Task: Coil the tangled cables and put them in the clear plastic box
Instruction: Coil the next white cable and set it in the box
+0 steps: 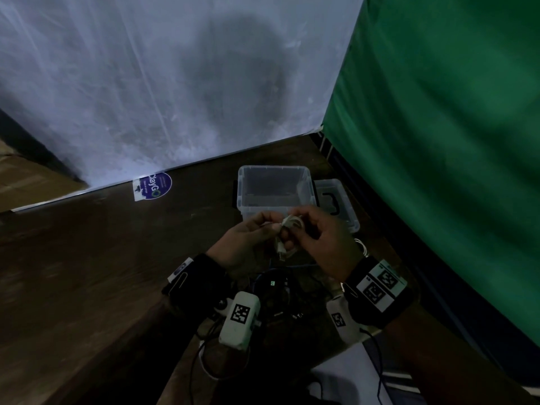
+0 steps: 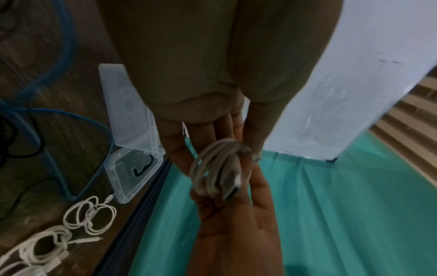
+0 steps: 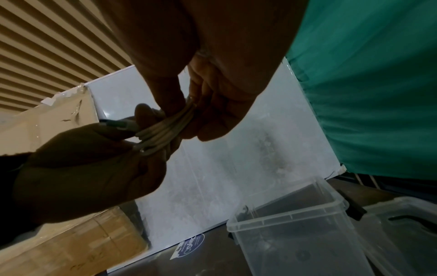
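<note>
A small coil of white cable hangs in the air just in front of the clear plastic box. My left hand pinches the coil from the left and my right hand pinches it from the right. In the left wrist view the white coil shows several loops and a USB plug. In the right wrist view the same white coil is squeezed between fingers of both hands. The box stands open with nothing in it.
The box lid lies right of the box. A tangle of dark and blue cables lies under my wrists. White cables lie near the table's right edge. A green cloth hangs at the right, a white panel behind.
</note>
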